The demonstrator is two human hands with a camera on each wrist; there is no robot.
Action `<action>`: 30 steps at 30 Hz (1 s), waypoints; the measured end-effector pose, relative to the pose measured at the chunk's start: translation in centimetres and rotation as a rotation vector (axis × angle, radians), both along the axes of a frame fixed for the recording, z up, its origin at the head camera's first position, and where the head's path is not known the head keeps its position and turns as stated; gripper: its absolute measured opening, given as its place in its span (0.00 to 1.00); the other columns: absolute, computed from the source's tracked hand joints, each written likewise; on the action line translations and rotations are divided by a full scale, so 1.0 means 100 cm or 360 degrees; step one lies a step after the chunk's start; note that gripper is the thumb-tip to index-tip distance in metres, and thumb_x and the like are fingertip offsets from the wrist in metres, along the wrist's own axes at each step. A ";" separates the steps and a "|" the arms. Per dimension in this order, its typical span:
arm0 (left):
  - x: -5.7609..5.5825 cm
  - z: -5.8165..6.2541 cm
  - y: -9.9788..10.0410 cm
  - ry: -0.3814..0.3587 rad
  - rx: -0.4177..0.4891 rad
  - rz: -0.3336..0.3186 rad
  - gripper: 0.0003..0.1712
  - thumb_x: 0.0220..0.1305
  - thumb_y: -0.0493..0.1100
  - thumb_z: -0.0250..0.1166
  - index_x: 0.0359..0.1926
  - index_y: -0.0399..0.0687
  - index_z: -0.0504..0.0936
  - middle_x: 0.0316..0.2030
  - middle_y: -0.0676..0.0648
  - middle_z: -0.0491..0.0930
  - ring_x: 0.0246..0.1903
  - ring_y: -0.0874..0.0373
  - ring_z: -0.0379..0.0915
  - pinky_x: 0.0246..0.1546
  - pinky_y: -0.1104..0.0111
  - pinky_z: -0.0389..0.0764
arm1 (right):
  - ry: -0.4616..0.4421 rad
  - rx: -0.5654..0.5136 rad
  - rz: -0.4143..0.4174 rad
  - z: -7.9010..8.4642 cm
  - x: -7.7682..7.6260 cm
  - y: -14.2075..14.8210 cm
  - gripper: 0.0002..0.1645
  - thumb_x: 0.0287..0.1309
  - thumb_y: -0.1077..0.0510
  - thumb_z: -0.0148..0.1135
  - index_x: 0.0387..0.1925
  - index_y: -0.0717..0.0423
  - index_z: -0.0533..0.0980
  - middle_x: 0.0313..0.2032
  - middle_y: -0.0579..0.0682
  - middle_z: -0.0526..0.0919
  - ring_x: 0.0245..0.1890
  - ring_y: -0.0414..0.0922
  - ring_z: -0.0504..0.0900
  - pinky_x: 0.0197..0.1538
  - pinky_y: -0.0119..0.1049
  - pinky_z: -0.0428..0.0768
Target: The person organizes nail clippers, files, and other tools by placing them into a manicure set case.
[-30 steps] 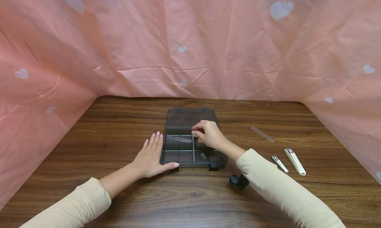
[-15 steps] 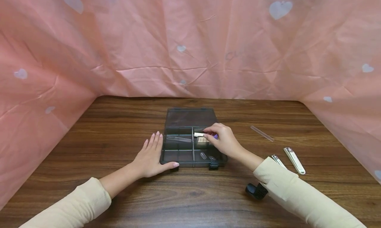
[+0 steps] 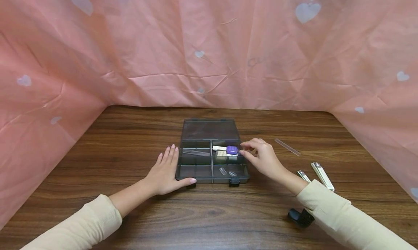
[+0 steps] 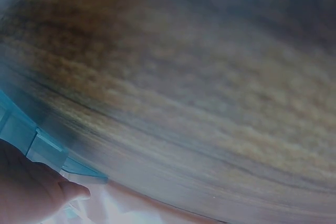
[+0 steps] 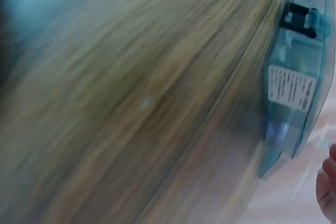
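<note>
A dark translucent divided box (image 3: 196,179) lies with its lid open on the table. My left hand (image 3: 163,172) lies flat against its left side, thumb along the front edge. At the right rim is my right hand (image 3: 262,157), thumb and fingers loosely bent with nothing between them. Just inside from its fingertips, a purple nail polish bottle (image 3: 232,150) with a white cap lies in the right-hand compartment, beside a cream nail polish bottle (image 3: 221,154). The right wrist view shows the box's labelled side (image 5: 291,87) and the fingertips (image 5: 325,182) apart from it.
Clear strips (image 3: 196,152) lie in the left compartment, and small clear nail tips (image 3: 223,171) in the front right one. To the right on the table are a clear stick (image 3: 288,147), a large nail clipper (image 3: 322,175) and a small nail clipper (image 3: 303,175), partly behind the sleeve.
My right hand has let go of the purple nail polish bottle inside the compartment and drawn back to the right rim. The left hand has stayed in place.
</note>
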State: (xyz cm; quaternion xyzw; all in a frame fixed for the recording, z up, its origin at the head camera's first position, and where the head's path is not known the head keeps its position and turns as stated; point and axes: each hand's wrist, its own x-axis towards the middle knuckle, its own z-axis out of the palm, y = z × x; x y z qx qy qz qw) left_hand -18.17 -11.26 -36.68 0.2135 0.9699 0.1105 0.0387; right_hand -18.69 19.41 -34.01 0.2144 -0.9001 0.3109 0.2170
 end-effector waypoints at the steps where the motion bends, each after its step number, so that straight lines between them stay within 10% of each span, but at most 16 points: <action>1: 0.000 0.000 0.000 -0.0003 0.0001 0.0001 0.66 0.51 0.78 0.49 0.70 0.31 0.42 0.71 0.33 0.38 0.72 0.41 0.32 0.70 0.48 0.43 | 0.0005 0.0006 -0.0016 -0.001 0.000 0.003 0.11 0.47 0.65 0.68 0.35 0.65 0.82 0.30 0.54 0.83 0.30 0.46 0.76 0.30 0.37 0.76; 30: 0.001 0.001 0.000 0.0010 0.0003 -0.0004 0.65 0.51 0.78 0.49 0.70 0.31 0.43 0.71 0.32 0.39 0.72 0.41 0.33 0.70 0.48 0.44 | 0.0062 0.0027 -0.0365 -0.011 0.018 0.079 0.15 0.45 0.65 0.70 0.39 0.66 0.81 0.29 0.55 0.81 0.29 0.41 0.75 0.28 0.28 0.75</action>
